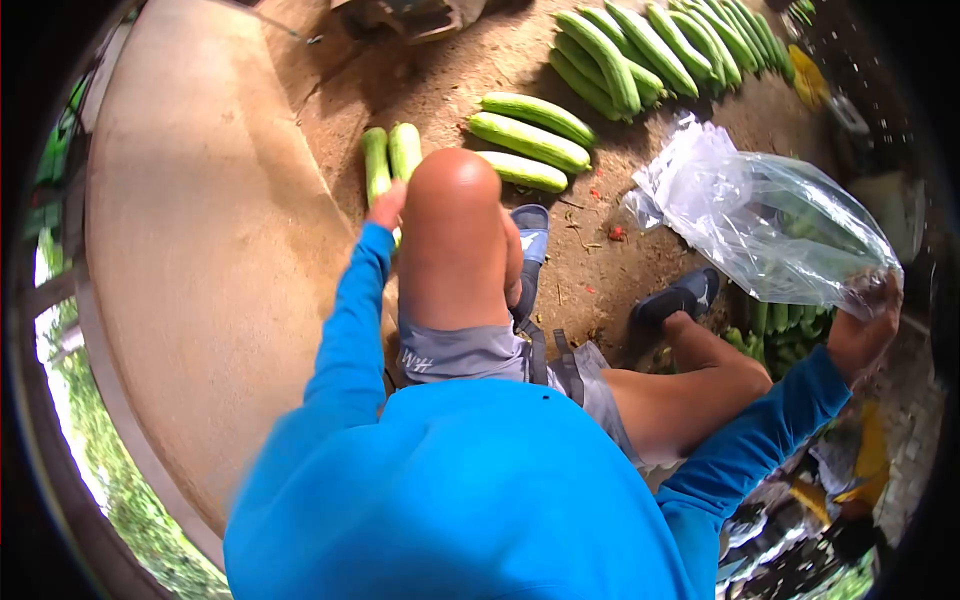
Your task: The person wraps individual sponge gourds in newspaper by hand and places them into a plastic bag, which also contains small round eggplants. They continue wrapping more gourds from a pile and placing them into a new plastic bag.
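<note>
My right hand (874, 318), at the right edge of the head view, is closed on the rim of a clear plastic bag (745, 215). The bag hangs spread out, its crumpled far end above the dirt floor. Beside my raised knee, my left hand (388, 206) lies over the near end of two long green gourds, a left gourd (376, 165) and a right gourd (405, 150). It seems to touch them, but its fingers are mostly hidden. Just right of the knee lie three more gourds, among them a middle gourd (528, 140).
A row of several long green gourds (650, 50) lies at the far right. More green produce (785, 320) sits under the bag near my right hand. A broad smooth tan surface (200, 250) curves along my left. My sandalled feet rest on the dirt floor (575, 260).
</note>
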The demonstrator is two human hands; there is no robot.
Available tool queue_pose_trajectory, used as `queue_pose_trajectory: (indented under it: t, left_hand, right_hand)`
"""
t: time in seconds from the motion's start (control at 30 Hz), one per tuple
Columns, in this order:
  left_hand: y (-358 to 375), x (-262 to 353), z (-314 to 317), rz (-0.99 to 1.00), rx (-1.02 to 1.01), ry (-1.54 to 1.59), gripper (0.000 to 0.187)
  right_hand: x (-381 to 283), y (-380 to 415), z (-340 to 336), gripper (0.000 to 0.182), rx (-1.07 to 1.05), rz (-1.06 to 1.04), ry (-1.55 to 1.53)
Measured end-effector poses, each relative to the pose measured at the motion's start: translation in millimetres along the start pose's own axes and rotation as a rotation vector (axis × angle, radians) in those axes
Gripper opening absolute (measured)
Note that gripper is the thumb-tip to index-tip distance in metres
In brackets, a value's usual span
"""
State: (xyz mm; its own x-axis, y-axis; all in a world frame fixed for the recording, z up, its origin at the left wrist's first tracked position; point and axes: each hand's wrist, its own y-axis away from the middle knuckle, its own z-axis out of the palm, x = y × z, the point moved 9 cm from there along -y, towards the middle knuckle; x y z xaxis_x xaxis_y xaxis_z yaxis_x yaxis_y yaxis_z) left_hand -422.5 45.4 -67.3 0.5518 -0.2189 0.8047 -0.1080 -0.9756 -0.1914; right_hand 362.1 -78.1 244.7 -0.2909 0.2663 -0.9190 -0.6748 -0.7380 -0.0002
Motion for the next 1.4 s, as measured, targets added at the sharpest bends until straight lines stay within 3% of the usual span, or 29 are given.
queue_pose_trajectory:
  t: [0.03, 0.07, 0.13, 0.17, 0.2, 0.27, 0.3, 0.43, 0.5, 0.53, 0.57, 0.6, 0.63, 0.67, 0.7, 0.73, 0.8, 0.9, 0.93, 1.0, 1.13, 1.3, 1.4]
  left_hand:
    - [52, -48, 16, -0.326, -0.011, 0.024, 0.030]
    - [93, -68, 24, -0.551, -0.175, 0.045, 0.030]
    - [148, -78, 37, -0.556, -0.149, -0.413, 0.035]
    - [167, -75, 41, -0.595, -0.176, -0.474, 0.034]
    - [180, -73, 45, -0.629, -0.199, -0.452, 0.033]
    - [194, -63, 46, -0.659, -0.236, -0.409, 0.032]
    - [198, -60, 46, -0.666, -0.243, -0.377, 0.031]
    - [188, -21, 43, -0.622, -0.214, -0.189, 0.028]
    - [164, 28, 39, -0.559, -0.161, -0.031, 0.027]
    - [147, 61, 40, -0.523, -0.138, 0.050, 0.026]
    - [127, 100, 42, -0.485, -0.115, 0.131, 0.026]
    - [108, 142, 46, -0.462, -0.099, 0.199, 0.025]
    - [89, 184, 48, -0.445, -0.070, 0.257, 0.024]
    - [71, 227, 51, -0.427, -0.042, 0.307, 0.024]
    - [57, 268, 53, -0.416, -0.014, 0.344, 0.023]
    - [46, 303, 54, -0.414, 0.006, 0.374, 0.023]
    - [28, 349, 56, -0.429, 0.018, 0.400, 0.022]
    - [1, 384, 57, -0.460, 0.001, 0.382, 0.021]
    - [-5, 388, 59, -0.472, -0.012, 0.370, 0.021]
    - [-19, 399, 65, -0.487, -0.035, 0.339, 0.020]
    - [-46, 420, 94, -0.545, -0.064, 0.235, 0.020]
    - [-103, 432, 154, -0.230, -0.255, 0.088, 0.020]
    - [-133, 437, 196, -0.070, -0.295, 0.012, 0.023]
  right_hand:
    - [7, -5, 9, 0.019, -0.065, 0.093, -0.031]
    - [7, -13, 5, 0.019, -0.103, 0.095, -0.036]
    - [20, -26, 19, 0.018, -0.439, 0.200, -0.144]
    - [23, -14, 52, 0.017, -0.691, 0.285, -0.247]
    - [26, -11, 66, 0.017, -0.730, 0.292, -0.246]
    - [20, -15, 37, 0.016, -0.109, 0.100, 0.012]
    - [21, -19, 38, 0.017, -0.154, 0.094, 0.026]
    - [16, -11, 58, 0.019, -0.082, -0.009, 0.109]
    - [23, -35, 39, 0.022, -0.309, 0.021, 0.044]
    - [21, -22, 48, 0.025, -0.271, -0.009, 0.008]
    - [17, -11, 53, 0.029, -0.344, -0.109, 0.025]
    - [-1, 5, 56, 0.033, -0.249, -0.517, 0.478]
    - [20, -6, 59, 0.031, -0.345, -0.118, 0.065]
    - [26, -15, 55, 0.027, -0.224, -0.038, 0.123]
    - [31, -21, 60, 0.023, -0.351, 0.009, 0.130]
    - [32, -7, 69, 0.020, -0.221, -0.016, 0.240]
    - [59, -6, 85, 0.019, -0.417, 0.169, 0.140]
    - [85, -24, 81, 0.021, -0.356, 0.201, 0.387]
    - [81, -20, 93, 0.024, -0.595, 0.189, 0.313]
    - [82, -77, 66, 0.030, -0.620, -0.131, 0.723]
    - [125, -145, 21, 0.039, -0.491, -0.072, 0.707]
    - [187, -198, -34, 0.041, -0.598, -0.181, 0.700]
    - [215, -249, -53, 0.041, -0.551, -0.092, 0.841]
